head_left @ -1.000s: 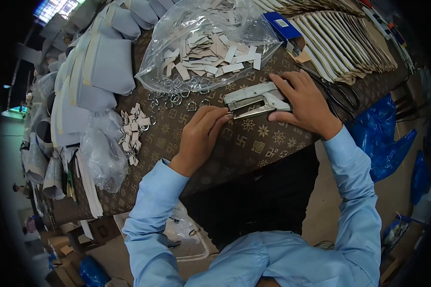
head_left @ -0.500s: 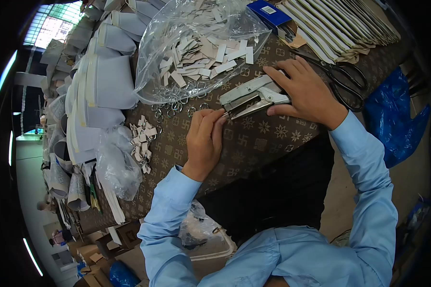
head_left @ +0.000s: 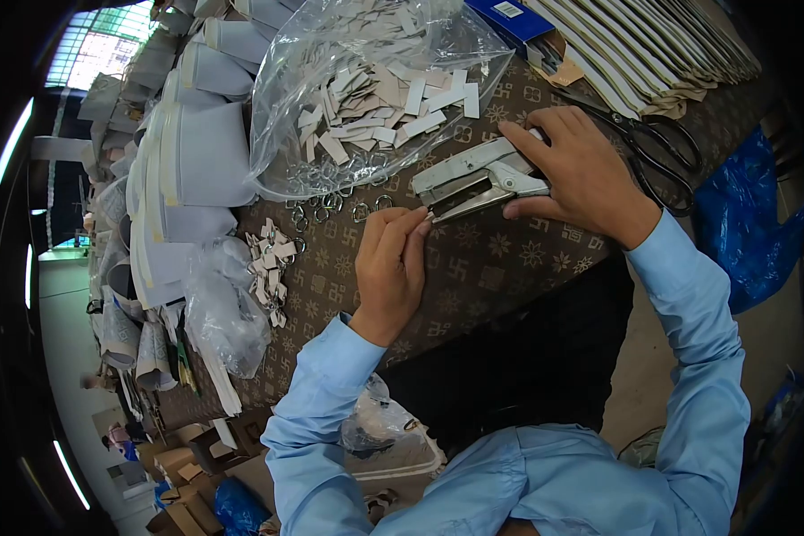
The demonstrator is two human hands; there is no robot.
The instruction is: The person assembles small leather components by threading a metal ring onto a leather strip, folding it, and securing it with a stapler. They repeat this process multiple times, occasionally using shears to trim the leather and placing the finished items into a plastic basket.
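Observation:
My right hand (head_left: pixel 585 174) is wrapped round the rear of a silver hand stapler (head_left: pixel 464 174), thumb below and fingers above. The stapler lies over the cloth with its jaw pointing left. At the tip of that jaw, my left hand (head_left: pixel 391 263) is closed in a pinch; the small piece between its fingertips is mostly hidden. Just beyond the left hand, metal rings (head_left: pixel 360 213) lie scattered by a clear plastic bag (head_left: pixel 272 134) of white strips (head_left: pixel 424 125). A pile of small folded white pieces (head_left: pixel 272 268) sits to the left.
Black-handled scissors (head_left: pixel 657 147) lie right of my right hand, below a stack of white strips with dark edges (head_left: pixel 634 54). A blue box (head_left: pixel 514 18) stands at the back. Curved white sheets (head_left: pixel 205 152) and a crumpled plastic bag (head_left: pixel 228 308) line the left side of the patterned tablecloth (head_left: pixel 473 277).
The stapler's jaw shows a slightly wider gap than before. Both hands keep their places at the stapler, while the whole view has shifted slightly.

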